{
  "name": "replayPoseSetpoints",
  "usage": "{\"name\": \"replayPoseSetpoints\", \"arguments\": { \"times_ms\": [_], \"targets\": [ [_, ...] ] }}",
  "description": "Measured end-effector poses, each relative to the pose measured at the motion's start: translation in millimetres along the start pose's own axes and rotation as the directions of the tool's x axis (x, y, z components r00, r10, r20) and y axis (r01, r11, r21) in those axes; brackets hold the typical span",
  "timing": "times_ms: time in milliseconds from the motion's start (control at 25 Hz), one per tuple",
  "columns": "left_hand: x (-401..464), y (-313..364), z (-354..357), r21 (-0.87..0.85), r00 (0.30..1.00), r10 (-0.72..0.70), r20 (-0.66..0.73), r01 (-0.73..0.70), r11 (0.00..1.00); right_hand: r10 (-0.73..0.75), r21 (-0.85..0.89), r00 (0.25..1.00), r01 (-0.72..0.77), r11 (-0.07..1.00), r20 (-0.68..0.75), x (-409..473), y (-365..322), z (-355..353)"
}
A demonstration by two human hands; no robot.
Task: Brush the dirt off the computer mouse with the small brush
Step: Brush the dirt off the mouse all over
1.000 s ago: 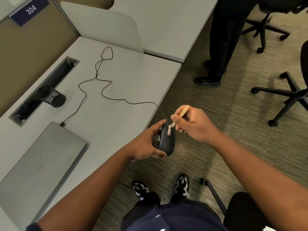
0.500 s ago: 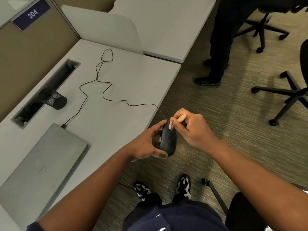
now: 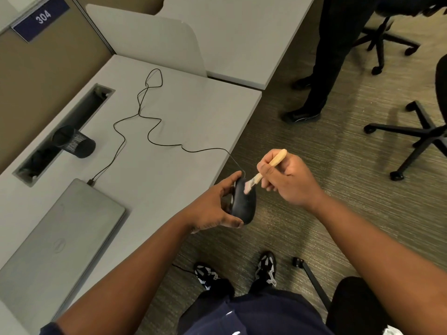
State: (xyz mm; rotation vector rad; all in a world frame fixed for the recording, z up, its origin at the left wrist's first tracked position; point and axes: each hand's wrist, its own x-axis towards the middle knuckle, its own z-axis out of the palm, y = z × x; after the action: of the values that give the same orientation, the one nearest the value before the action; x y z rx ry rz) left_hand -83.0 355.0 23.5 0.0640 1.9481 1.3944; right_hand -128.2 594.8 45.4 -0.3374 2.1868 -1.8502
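My left hand (image 3: pixel 212 206) grips a black computer mouse (image 3: pixel 244 204) by its ends, tipped on its side in the air just past the desk's near edge. Its thin black cable (image 3: pixel 150 124) snakes back over the grey desk (image 3: pixel 183 122) to the laptop. My right hand (image 3: pixel 287 180) pinches the wooden handle of a small brush (image 3: pixel 268 169). The pale bristles touch the upper part of the mouse's back.
A closed grey laptop (image 3: pixel 55 240) lies on the desk at the left, with a black mesh cup (image 3: pixel 75 143) on its side beside a cable slot (image 3: pixel 63 131). A standing person's legs (image 3: pixel 331 56) and office chair bases (image 3: pixel 420 136) are on the carpet at right.
My right hand has swung the brush handle out and up to the right, so more of it shows, and the bristles have moved slightly down the mouse's back. The left hand keeps its hold.
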Motion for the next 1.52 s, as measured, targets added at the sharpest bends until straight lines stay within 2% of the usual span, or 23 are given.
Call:
{"name": "replayPoseSetpoints", "arguments": {
  "times_ms": [80,200,440,800,920,960,1040,1120,1160,1320,1440,1520],
  "targets": [
    [0,0,1,-0.008,1.000,0.002,0.021,-0.002,1.000,0.004,-0.073,0.997,0.002,0.997,0.079,1,-1,0],
    [0,-2,2,-0.034,0.999,-0.001,0.033,0.002,0.999,-0.012,-0.194,0.999,0.018,0.981,0.032,3,1,0],
    [1,-5,1,-0.053,0.999,-0.007,0.036,0.009,0.999,-0.018,-0.214,0.998,0.004,0.977,-0.060,1,10,2],
    [6,-5,2,-0.122,0.999,0.009,0.043,-0.004,0.992,-0.068,-0.296,0.997,0.051,0.954,-0.047,4,22,1],
    [8,-4,0,-0.128,1.000,0.005,0.030,-0.001,0.992,-0.057,-0.238,0.990,0.026,0.971,-0.127,6,21,0],
    [8,-5,0,-0.127,1.000,0.004,0.024,-0.001,0.992,-0.024,-0.155,0.987,-0.001,0.988,-0.160,7,20,-1],
    [8,-7,-1,-0.138,1.000,0.009,0.016,-0.006,0.990,0.114,0.134,0.978,-0.091,0.987,-0.177,11,16,-6],
    [7,-8,-2,-0.156,1.000,0.013,0.008,-0.011,0.988,0.257,0.372,0.960,-0.199,0.907,-0.113,14,12,-13],
    [7,-7,-2,-0.158,1.000,0.016,0.006,-0.015,0.987,0.309,0.405,0.948,-0.255,0.878,-0.072,14,11,-16],
    [7,-5,-2,-0.149,0.999,0.035,0.009,-0.033,0.988,0.418,0.343,0.908,-0.400,0.850,0.025,14,12,-19],
    [5,-6,-1,-0.170,0.999,0.029,0.013,-0.027,0.985,0.395,0.276,0.919,-0.376,0.885,-0.013,16,11,-20],
    [4,-7,0,-0.182,1.000,0.024,0.018,-0.020,0.983,0.369,0.148,0.928,-0.358,0.922,-0.054,18,11,-20]
  ]
}}
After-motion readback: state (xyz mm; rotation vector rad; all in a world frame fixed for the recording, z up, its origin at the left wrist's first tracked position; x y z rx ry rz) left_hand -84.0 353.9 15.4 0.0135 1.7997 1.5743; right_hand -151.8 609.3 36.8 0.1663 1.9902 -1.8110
